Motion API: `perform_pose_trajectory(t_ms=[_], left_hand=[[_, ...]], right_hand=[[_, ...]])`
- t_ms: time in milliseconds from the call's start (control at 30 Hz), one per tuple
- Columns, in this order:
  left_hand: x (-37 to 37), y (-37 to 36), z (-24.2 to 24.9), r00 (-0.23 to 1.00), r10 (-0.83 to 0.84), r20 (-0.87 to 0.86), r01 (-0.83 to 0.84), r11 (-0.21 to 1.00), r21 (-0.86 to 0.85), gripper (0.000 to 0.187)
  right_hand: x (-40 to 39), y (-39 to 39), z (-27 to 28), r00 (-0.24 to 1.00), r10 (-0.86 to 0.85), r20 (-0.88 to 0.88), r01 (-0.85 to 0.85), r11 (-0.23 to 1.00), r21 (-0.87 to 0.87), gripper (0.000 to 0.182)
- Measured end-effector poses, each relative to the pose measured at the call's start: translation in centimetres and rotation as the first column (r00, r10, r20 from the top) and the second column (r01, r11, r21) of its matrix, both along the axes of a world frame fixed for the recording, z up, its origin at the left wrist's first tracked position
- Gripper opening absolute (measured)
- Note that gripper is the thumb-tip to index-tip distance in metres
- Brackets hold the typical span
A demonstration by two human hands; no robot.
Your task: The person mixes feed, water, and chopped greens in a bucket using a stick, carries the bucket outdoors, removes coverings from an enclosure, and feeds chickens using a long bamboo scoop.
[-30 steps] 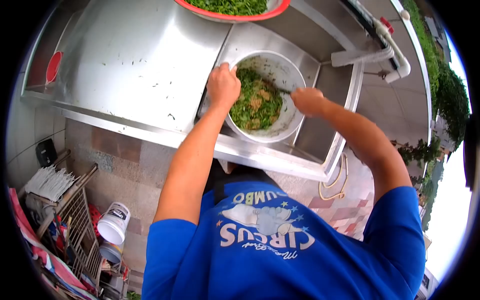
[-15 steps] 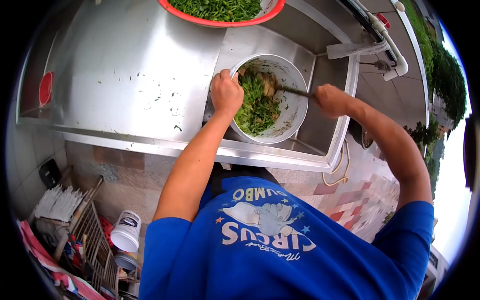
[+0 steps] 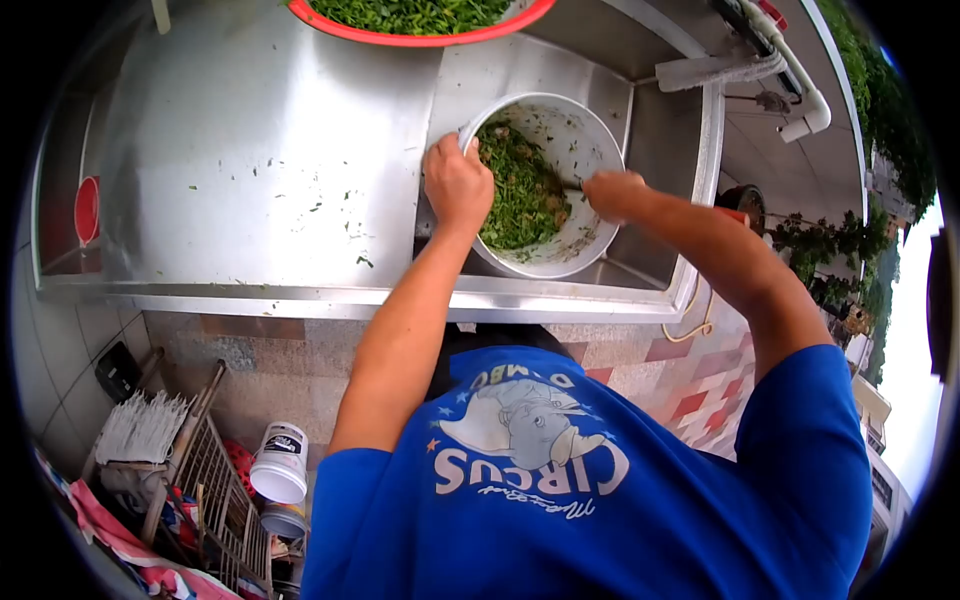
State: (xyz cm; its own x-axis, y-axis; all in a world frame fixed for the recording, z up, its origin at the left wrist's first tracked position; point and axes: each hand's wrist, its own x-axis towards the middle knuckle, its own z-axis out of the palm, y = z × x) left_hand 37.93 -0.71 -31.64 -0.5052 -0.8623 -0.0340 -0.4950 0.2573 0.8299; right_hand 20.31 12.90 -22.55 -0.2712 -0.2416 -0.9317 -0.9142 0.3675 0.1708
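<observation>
A white bucket [image 3: 585, 140], tilted toward me, stands in the steel sink. Chopped green leaves [image 3: 525, 200] mixed with a brownish matter lie inside it. My left hand [image 3: 460, 185] is closed over the bucket's left rim, thumb on the inner side. Over the right rim, my right hand [image 3: 615, 195] is wrapped around the dark handle of a stirring tool [image 3: 574, 184]. Its working end is buried in the leaves, so its kind cannot be made out.
A red-rimmed basin [image 3: 430, 40] of chopped greens stands at the top. Leaf bits dot the steel counter [image 3: 260, 170] on the left. A white pipe [image 3: 800, 120] is at the right. White buckets [image 3: 280, 460] and a rack [image 3: 225, 520] stand on the floor at lower left.
My right hand has moved left and in over the bucket, pushing the tool deeper into the leaves; its brownish end no longer shows. My left hand keeps its hold on the rim.
</observation>
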Motion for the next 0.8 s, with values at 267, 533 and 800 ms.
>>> perform_pose_trajectory(t_ms=[267,533,800], left_hand=[[-0.9,-0.9,-0.7,0.998,0.021,-0.06,-0.023,0.999,-0.04,0.022],[-0.8,-1.2,-0.5,0.998,0.006,-0.055,-0.009,0.998,-0.061,0.025],[-0.6,-1.4,-1.1,1.0,0.009,-0.022,-0.011,0.996,-0.09,0.028]], right_hand=[[3.2,2.4,-0.1,0.96,-0.259,0.109,0.259,0.966,0.009,0.033],[1.9,3.3,-1.0,0.847,-0.456,0.275,0.483,0.875,-0.039,0.019],[0.9,8.1,2.7,0.518,-0.705,0.485,0.784,0.618,0.061,0.029]])
